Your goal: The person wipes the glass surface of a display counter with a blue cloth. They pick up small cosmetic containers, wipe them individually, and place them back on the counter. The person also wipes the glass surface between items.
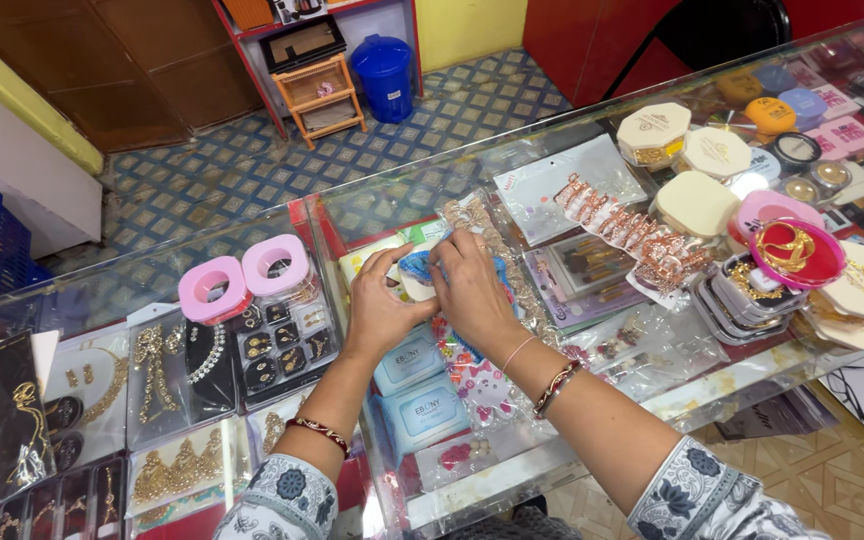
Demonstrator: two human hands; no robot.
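Note:
Both my hands meet over the middle of a glass shop counter [512, 470]. My left hand [380, 310] and my right hand [472, 290] pinch a small blue and white packet [418, 266] between their fingertips. A clear plastic strip of gold trinkets [482, 222] lies just beyond my right hand. Red and gold bangles sit on both wrists.
Two pink ring-shaped boxes [244, 275] stand to the left. Clear packets with a row of rose-gold hair clips [624, 230] lie to the right, then cream octagonal boxes [694, 152] and a round pink jewellery box [798, 252]. Necklace and earring sets [162, 375] show under the glass. A blue bin [387, 75] stands on the floor beyond.

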